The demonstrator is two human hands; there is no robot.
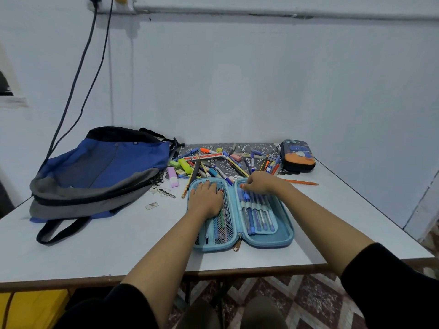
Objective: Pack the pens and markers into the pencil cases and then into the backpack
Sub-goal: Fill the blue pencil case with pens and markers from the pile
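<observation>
- Our left hand [206, 198] lies flat on the mesh pocket [228, 210] of the open light-blue pencil case [285, 237]. The fingers are straight and spread, pressing down and gripping nothing.
- The pens under the mesh [219, 225] run from beneath our palm back toward the wrist.
- Our right hand [261, 184] sits over the far end of the case's other half. Its fingers bend down onto the tops of the blue pens in the elastic loops [255, 214], and we cannot tell whether they pinch one or only touch.
- The loose pile of pens and markers [221, 162] lies just beyond both sets of fingertips, on a patterned mat [251, 147].
- An orange pencil [300, 182] lies alone on the table [107, 252], to the right of our right knuckles and apart from them.
- The second pencil case [298, 156], dark with orange, lies zipped up past the pile, well beyond our right fingers.
- The blue and grey backpack [99, 172] lies well to the left of our left fingers.
</observation>
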